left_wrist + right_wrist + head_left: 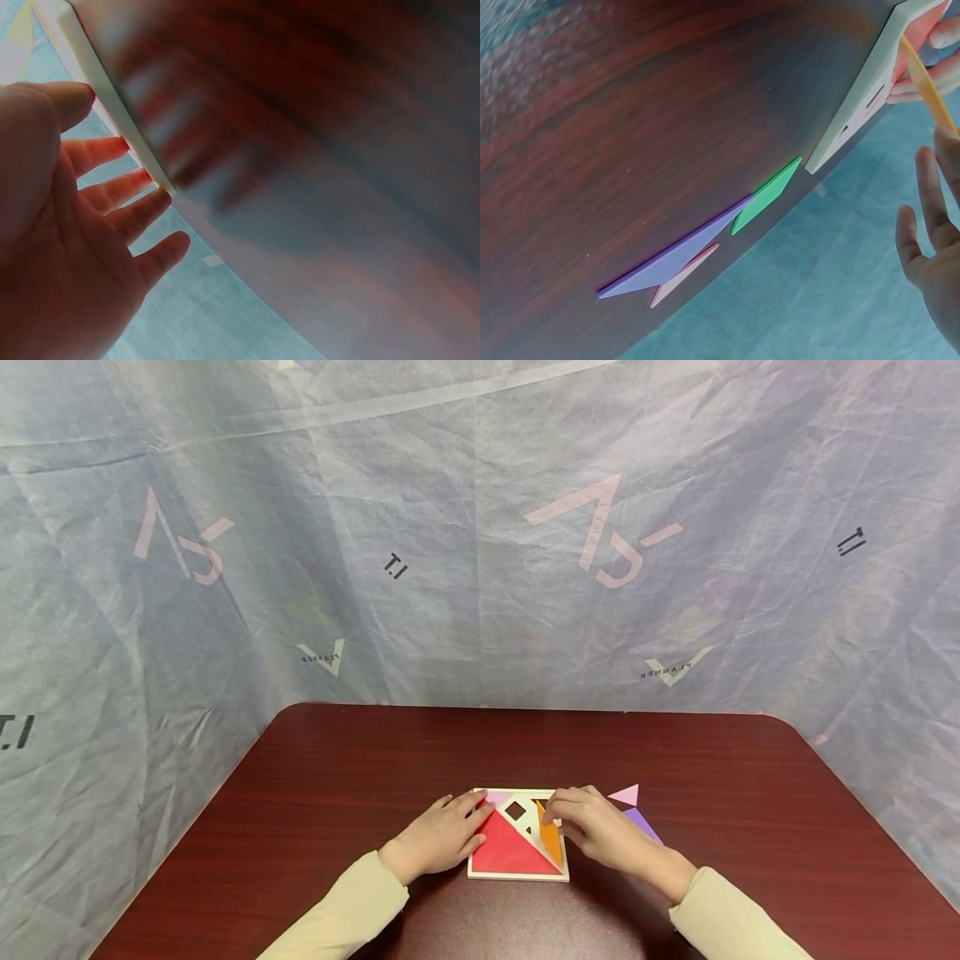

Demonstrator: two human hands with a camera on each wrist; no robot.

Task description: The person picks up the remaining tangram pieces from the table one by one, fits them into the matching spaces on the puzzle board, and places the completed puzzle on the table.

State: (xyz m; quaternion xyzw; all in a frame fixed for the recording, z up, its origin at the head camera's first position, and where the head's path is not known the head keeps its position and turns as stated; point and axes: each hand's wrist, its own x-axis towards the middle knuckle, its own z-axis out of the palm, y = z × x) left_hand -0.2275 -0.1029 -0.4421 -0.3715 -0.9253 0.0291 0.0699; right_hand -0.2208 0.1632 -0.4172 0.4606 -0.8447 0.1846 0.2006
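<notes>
A white-framed tangram board [517, 877] lies flat on the table, with a large red triangle [510, 852] and a pink piece [497, 797] in it. My left hand [438, 837] rests along the board's left side, fingers extended over the frame and the edge of the pieces; its fingertips meet the rim [124, 124] in the left wrist view. At the board's right side my right hand [603, 831] pinches an orange tangram piece [551, 835]. That piece [926, 86] stands tilted, one end down at the board, in the right wrist view.
Right of the board lie a loose pink triangle [626, 795] and a purple triangle [643, 823], partly behind my right forearm. A green piece [766, 196] shows beside them in the right wrist view. Grey printed cloth [480, 527] hangs behind the dark red table [375, 743].
</notes>
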